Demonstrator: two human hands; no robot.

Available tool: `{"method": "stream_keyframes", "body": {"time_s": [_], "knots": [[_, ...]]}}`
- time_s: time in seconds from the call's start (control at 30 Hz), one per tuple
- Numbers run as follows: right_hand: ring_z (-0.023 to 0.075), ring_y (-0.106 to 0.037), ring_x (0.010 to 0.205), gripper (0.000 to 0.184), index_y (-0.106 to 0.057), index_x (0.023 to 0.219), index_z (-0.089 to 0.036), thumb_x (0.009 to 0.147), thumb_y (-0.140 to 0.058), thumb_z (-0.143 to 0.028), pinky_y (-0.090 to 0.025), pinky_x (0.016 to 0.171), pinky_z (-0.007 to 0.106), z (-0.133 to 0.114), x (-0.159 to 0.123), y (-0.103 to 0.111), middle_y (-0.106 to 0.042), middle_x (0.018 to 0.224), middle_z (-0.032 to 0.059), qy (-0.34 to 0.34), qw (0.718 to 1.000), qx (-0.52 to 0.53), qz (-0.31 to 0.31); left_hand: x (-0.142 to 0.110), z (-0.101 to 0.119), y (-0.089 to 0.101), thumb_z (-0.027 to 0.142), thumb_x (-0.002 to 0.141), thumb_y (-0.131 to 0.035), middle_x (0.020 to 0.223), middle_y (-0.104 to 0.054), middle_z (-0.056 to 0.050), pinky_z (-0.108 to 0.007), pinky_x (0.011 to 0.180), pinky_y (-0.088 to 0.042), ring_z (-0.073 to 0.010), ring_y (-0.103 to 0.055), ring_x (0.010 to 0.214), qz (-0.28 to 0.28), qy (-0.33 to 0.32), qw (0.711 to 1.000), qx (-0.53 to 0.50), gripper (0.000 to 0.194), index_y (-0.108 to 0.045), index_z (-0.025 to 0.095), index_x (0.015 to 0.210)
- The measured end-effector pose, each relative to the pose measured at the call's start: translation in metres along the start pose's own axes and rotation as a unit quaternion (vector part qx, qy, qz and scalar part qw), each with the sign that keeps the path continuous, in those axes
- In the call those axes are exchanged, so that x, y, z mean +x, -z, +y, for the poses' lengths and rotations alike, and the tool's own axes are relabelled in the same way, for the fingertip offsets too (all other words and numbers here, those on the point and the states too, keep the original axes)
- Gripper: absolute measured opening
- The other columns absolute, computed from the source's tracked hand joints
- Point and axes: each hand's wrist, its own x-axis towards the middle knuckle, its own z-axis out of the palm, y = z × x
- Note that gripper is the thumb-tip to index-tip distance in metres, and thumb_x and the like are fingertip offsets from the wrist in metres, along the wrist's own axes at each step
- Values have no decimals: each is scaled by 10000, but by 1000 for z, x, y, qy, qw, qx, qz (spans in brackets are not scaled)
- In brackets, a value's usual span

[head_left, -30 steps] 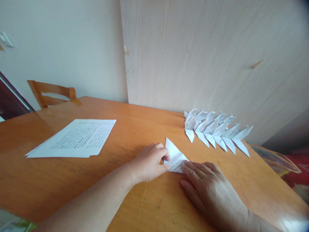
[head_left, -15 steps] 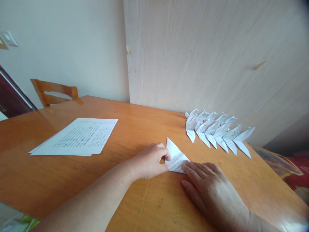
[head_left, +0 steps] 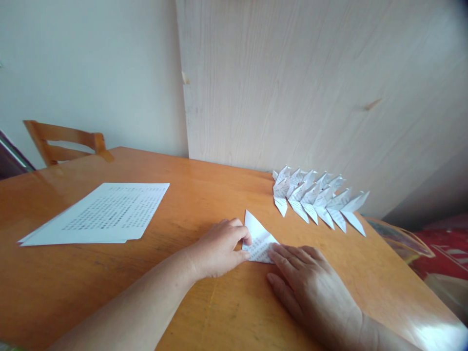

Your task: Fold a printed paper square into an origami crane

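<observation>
The thumb and curled forefinger of the left hand (head_left: 223,247) grip the left edge of a small folded paper (head_left: 258,240); the right hand (head_left: 310,287) lies flat, fingers extended and grasping nothing, their tips on its lower right corner. The paper rests on the wooden table (head_left: 204,190) — printed sheets (head_left: 109,212) well to its left, folded paper pieces (head_left: 316,197) in rows beyond, to the right.

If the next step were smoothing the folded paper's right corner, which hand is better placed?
Probably the right hand: its fingertips lie on that corner of the folded paper, while the left hand is at the opposite edge.
</observation>
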Motion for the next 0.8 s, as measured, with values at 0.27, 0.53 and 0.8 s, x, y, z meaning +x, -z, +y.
{"method": "stream_keyframes", "body": {"time_s": [0.27,0.53,0.8], "knots": [[278,-662,1024,289,-676,1180,-183,945,-564,-308,-466,915,471,0,0,0,-719,1206,72,-3,1000,4,-4,-1,4,1,247,824,-644,1053,-613,-37,-329,861,-462,-226,-565,1009,-1,4,1000,12,148,-667,235,970],[277,-670,1009,261,-692,1145,-187,944,-569,-299,-470,903,464,-2,2,3,-724,1188,83,0,1000,1,-11,-5,6,1,249,895,-581,1176,-593,-37,-387,955,-389,-263,-514,1125,-8,-43,997,57,401,-639,379,1271],[273,-668,1057,307,-666,1215,-167,968,-533,-292,-467,938,473,0,0,2,-712,1226,96,7,1000,-13,-19,-4,5,1,304,941,-529,1173,-564,-36,-388,950,-375,-256,-484,1112,-41,-50,994,87,358,-675,456,1231]]}}
